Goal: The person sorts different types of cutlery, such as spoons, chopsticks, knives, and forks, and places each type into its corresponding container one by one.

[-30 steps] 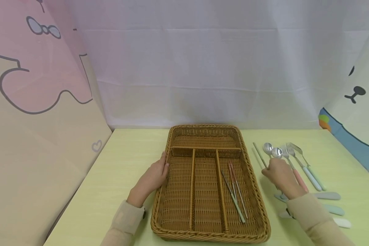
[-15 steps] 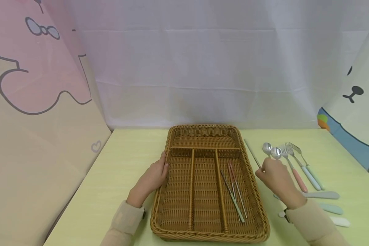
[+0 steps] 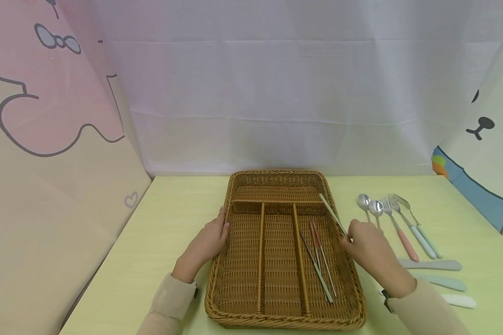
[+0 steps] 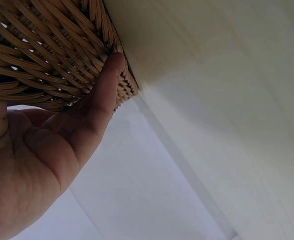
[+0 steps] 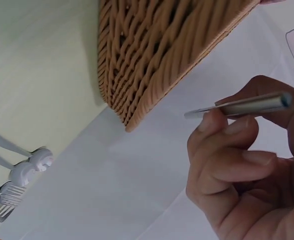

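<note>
My right hand (image 3: 368, 249) pinches a slim pale-green and metal chopstick (image 3: 331, 211) between thumb and fingers, over the right rim of a brown wicker basket (image 3: 285, 321). The chopstick's far end reaches over the basket's right side; in the right wrist view its near end (image 5: 259, 106) points at the camera. My left hand (image 3: 207, 244) holds the basket's left side, thumb at the rim and fingers (image 4: 99, 97) along the outer wall. Inside the basket's right long compartment lie a green-handled chopstick (image 3: 323, 284) and two red-handled chopsticks (image 3: 316, 237).
On the table's right side lie two spoons (image 3: 376, 207) and several forks (image 3: 406, 242) with coloured handles. Nearer, partly behind my right forearm, are a grey knife (image 3: 436, 264), a mint knife (image 3: 450, 283) and a white knife (image 3: 461, 301). A white cloth (image 3: 276, 102) hangs behind the table.
My right hand has moved left with the chopstick, from beside the spoons to the basket's right rim. The left hand and the basket have stayed in place.
</note>
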Motion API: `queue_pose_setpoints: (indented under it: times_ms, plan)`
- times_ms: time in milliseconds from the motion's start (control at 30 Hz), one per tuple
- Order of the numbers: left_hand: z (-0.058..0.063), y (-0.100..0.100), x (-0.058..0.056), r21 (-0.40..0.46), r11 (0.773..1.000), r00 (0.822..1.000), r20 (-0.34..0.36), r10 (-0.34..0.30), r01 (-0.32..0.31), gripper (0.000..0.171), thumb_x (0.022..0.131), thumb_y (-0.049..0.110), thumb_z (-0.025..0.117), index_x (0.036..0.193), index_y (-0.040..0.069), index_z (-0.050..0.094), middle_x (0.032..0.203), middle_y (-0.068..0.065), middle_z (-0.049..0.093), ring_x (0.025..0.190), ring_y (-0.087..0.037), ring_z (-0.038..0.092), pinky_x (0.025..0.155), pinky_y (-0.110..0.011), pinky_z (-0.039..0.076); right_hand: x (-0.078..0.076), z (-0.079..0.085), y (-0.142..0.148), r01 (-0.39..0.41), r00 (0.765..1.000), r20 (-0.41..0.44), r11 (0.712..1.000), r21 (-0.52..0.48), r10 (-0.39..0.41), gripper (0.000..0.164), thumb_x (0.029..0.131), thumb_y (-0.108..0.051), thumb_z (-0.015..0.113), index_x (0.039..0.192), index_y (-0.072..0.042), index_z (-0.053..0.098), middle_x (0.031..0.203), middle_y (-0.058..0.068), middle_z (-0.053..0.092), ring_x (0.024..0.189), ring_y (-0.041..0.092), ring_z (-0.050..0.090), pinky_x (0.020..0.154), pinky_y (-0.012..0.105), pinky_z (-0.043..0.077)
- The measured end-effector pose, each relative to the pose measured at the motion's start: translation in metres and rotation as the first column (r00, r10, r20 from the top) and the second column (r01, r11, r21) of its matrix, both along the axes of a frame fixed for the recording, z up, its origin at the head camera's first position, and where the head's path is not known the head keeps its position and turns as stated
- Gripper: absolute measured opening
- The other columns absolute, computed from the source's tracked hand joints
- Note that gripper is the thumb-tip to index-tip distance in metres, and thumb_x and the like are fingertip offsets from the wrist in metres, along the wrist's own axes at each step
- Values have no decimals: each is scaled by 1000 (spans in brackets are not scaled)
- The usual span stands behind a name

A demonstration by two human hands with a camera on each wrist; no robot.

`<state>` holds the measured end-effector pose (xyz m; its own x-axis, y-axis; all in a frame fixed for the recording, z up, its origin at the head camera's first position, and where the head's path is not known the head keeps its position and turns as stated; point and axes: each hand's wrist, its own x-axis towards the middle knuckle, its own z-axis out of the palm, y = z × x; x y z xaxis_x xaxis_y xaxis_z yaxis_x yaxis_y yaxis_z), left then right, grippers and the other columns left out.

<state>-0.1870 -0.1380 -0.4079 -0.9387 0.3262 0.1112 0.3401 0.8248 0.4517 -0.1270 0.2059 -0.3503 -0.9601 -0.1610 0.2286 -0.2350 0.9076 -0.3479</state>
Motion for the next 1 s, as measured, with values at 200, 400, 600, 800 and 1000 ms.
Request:
queue_pose_setpoints:
  times_ms: [200, 400, 600, 800, 1000]
  plan:
    - [0, 0, 0, 5, 1000, 1000, 7, 3, -3, 55, 99, 16, 35, 141, -11, 12, 68, -4, 47, 67, -18, 51, 78, -44, 50, 2, -1, -8, -23, 1000, 15, 1000, 17, 23, 24, 65, 5, 49, 54, -12, 36, 47, -4, 29, 42, 8, 23, 39, 23, 24]
    - [-1, 0, -1, 4, 1000, 1000, 3, 1, -1, 55, 98, 16, 36, 140, -11, 13, 67, -3, 46, 66, -17, 50, 78, -43, 50, 4, -3, -16, -2, 998, 69, 999, 52, -1, 22, 66, 3, 50, 56, -11, 36, 48, -2, 30, 41, 10, 27, 37, 23, 25]
    - [-1, 0, 0, 5, 1000, 1000, -4, -5, 5, 54, 98, 16, 36, 140, -12, 14, 67, -2, 46, 65, -16, 49, 78, -43, 50, 2, -5, -23, 5, 991, 132, 996, 87, -17, 21, 68, 1, 56, 56, -9, 42, 48, 1, 38, 40, 13, 34, 36, 25, 29]
    - [-1, 0, 0, 8, 1000, 1000, -12, -3, 3, 54, 99, 16, 36, 140, -12, 15, 96, -22, 61, 85, -24, 57, 86, -47, 49, 1, -9, -28, -19, 992, 127, 994, 108, 5, 22, 64, 6, 53, 53, -9, 40, 47, 2, 37, 41, 13, 32, 37, 24, 26]
    - [-1, 0, 0, 9, 1000, 1000, -15, -6, 7, 54, 99, 16, 35, 140, -11, 14, 97, -24, 60, 86, -24, 56, 87, -47, 48, 1, -13, -32, -39, 995, 92, 991, 130, 27, 25, 62, 7, 53, 51, -10, 37, 47, 2, 37, 41, 14, 33, 36, 26, 28]
